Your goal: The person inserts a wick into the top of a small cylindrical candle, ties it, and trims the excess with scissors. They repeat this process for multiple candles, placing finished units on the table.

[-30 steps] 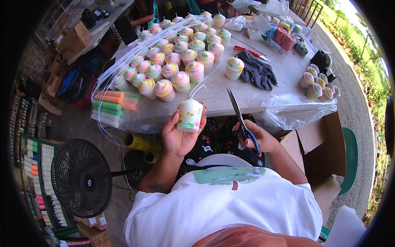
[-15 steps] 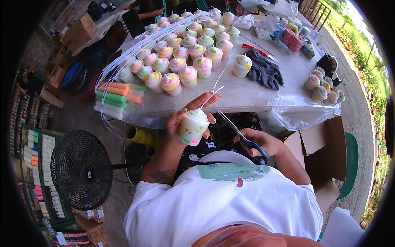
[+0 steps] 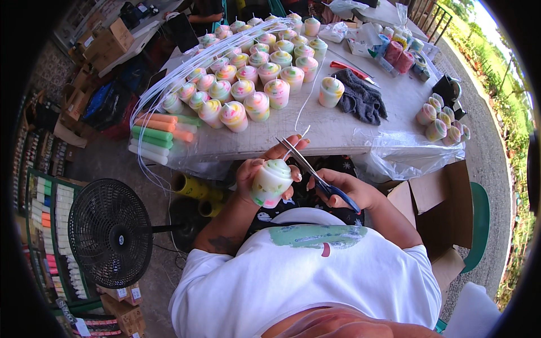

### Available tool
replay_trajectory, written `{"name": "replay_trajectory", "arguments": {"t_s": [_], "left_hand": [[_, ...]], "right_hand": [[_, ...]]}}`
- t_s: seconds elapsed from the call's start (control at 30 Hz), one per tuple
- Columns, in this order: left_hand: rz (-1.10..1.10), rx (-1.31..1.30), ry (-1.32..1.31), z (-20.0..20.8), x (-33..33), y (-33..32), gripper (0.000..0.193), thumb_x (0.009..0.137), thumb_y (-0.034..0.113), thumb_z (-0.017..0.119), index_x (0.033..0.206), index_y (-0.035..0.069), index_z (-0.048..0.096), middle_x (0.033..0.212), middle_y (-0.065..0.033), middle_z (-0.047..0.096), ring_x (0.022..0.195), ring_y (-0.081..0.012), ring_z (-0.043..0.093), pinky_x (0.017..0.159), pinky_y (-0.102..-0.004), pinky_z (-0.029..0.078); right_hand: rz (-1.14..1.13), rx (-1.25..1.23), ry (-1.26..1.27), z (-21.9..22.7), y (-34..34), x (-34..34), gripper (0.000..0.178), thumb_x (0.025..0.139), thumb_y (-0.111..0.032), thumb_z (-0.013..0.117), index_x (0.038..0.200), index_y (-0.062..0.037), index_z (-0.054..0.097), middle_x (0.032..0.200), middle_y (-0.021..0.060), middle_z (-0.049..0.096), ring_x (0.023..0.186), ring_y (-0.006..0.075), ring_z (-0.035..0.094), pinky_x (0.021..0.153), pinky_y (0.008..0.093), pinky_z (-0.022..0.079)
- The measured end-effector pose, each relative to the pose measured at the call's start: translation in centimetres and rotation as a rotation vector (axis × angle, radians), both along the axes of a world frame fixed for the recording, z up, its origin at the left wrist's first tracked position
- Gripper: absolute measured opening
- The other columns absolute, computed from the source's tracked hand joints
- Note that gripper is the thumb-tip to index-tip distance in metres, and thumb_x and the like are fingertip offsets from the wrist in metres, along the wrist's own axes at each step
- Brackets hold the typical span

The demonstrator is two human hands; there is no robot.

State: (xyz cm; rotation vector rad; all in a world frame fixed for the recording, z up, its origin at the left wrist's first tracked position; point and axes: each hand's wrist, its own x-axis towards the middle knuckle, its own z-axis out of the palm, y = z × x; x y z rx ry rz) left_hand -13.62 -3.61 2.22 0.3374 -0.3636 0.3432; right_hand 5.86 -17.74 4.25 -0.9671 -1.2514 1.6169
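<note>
Candle (image 3: 271, 183), small and swirled with pastel colours, sits in the left hand (image 3: 265, 169), whose fingers (image 3: 284, 149) are wrapped around it and pinch its white wick (image 3: 297, 144) upward. Beside it, the right hand (image 3: 345, 190) has its fingers closed on blue-handled scissors (image 3: 315, 173); the blades are parted around the wick. Both hands are just before the desk (image 3: 338, 132) edge. Farther on the desk stand many similar candles (image 3: 256, 84), and a dark cloth (image 3: 360, 98) lies there too.
</note>
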Motion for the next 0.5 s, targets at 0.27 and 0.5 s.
{"name": "replay_trajectory", "arguments": {"t_s": [0.27, 0.5], "left_hand": [[0.011, 0.036, 0.048, -0.2, 0.1, 0.2, 0.076, 0.088, 0.028, 0.045, 0.149, -0.002, 0.010, 0.156, -0.0185, 0.008, 0.106, -0.0321, 0.053, 0.068, -0.0410, 0.056], [0.030, 0.114, 0.096, -0.2, 0.3, 0.2, 0.080, 0.086, 0.031, 0.045, 0.150, -0.001, 0.009, 0.156, -0.0162, 0.011, 0.106, -0.0297, 0.052, 0.068, -0.0382, 0.054]], "right_hand": [[-0.009, -0.002, 0.000, 0.4, 0.1, 0.1, 0.056, 0.082, -0.035, 0.075, 0.122, -0.0052, 0.050, 0.095, -0.0008, 0.054, 0.085, 0.0082, 0.046, 0.074, 0.0235, 0.038], [-0.075, -0.092, -0.150, -0.2, 0.0, 0.9, 0.048, 0.083, -0.023, 0.076, 0.120, -0.0017, 0.053, 0.093, -0.0013, 0.057, 0.080, 0.0058, 0.051, 0.074, 0.0219, 0.043]]}}
